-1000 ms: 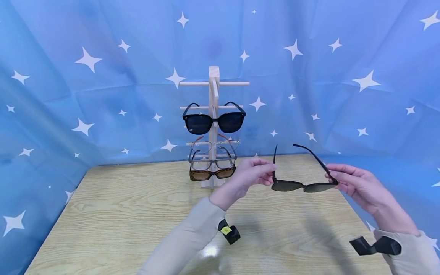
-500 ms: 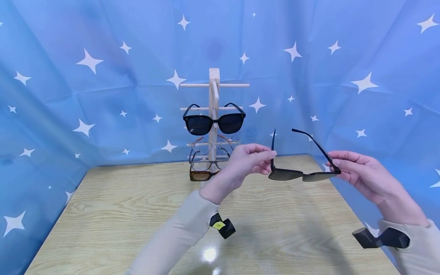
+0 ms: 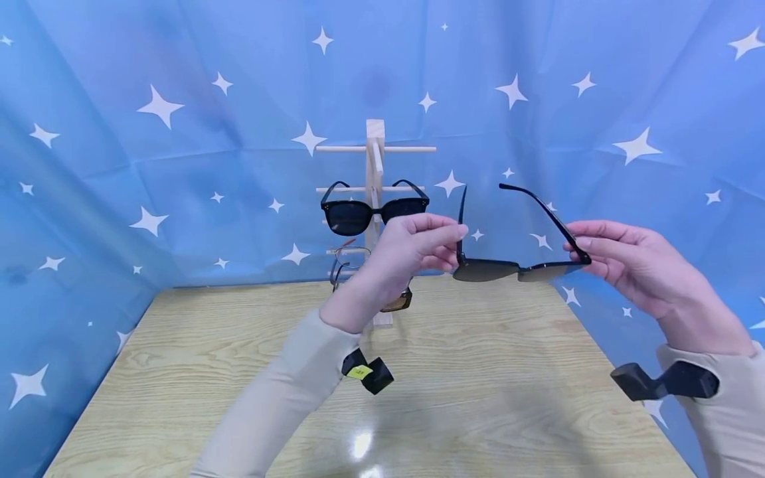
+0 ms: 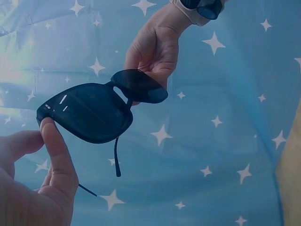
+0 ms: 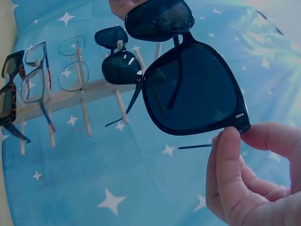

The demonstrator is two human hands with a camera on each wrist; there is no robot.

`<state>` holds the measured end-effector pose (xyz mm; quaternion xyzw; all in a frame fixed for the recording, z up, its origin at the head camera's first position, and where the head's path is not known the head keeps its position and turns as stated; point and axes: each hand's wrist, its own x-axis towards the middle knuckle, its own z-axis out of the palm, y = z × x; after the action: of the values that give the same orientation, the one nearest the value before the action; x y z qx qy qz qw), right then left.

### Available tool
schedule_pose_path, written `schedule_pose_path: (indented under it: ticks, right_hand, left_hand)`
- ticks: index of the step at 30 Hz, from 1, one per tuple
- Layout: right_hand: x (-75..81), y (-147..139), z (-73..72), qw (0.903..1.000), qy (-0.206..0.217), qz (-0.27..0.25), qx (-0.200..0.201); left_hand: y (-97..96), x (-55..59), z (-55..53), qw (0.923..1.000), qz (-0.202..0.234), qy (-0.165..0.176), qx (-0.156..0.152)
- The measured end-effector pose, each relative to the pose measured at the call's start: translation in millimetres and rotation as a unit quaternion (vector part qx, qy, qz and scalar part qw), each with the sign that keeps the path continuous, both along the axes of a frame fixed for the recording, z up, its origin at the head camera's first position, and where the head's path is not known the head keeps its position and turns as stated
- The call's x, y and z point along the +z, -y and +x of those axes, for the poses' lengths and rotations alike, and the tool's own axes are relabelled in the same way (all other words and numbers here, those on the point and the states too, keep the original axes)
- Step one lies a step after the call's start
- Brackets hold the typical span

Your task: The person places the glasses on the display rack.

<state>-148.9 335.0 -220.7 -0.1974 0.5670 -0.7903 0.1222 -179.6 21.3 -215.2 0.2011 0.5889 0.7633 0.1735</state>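
Both hands hold one pair of black sunglasses (image 3: 487, 269) in the air, right of a wooden eyewear rack (image 3: 374, 166). My left hand (image 3: 412, 249) pinches the left hinge corner, as the left wrist view shows at the dark lens (image 4: 89, 113). With thumb and fingers, my right hand (image 3: 639, 262) pinches the opposite hinge corner; the right wrist view shows that grip below the lens (image 5: 193, 89). The temples are unfolded and point away and up. Another pair of black sunglasses (image 3: 348, 217) hangs on the rack, partly covered by my left hand.
Lower on the rack hang thin-rimmed glasses (image 5: 73, 75), clear-lensed glasses (image 5: 34, 84) and tortoiseshell sunglasses (image 5: 8, 101). A bare top peg (image 3: 340, 149) sticks out above the black pair. The rack stands on a wood-grain table (image 3: 239, 372) before a blue star-patterned cloth (image 3: 239, 219).
Both hands have lifted the sunglasses higher, toward the rack's upper part, and slightly left. My left hand now covers more of the eyewear on the rack.
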Motion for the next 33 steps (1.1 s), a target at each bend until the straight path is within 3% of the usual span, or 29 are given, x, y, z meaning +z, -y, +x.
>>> schedule_pose_path:
  ticks: [9, 17, 24, 33]
  right_hand:
    - [29.4, 28.2, -20.4, 0.9991, 0.017, 0.015, -0.035]
    - [55.1, 58.3, -40.7, 0.9976, 0.01, 0.045, -0.052]
    - [72.6, 88.4, -52.8, 0.9951, 0.027, 0.047, -0.083]
    - [81.8, 122.2, -70.9, 0.9931, 0.04, 0.055, -0.095]
  left_hand:
    - [25.8, 30.0, -3.0, 0.999, 0.009, 0.006, 0.042]
    - [52.4, 51.4, -7.9, 0.9957, 0.053, 0.021, 0.073]
    - [71.9, 60.1, -18.2, 0.9919, 0.069, 0.018, 0.105]
    - [94.1, 59.3, -38.2, 0.9841, 0.073, 0.034, 0.158]
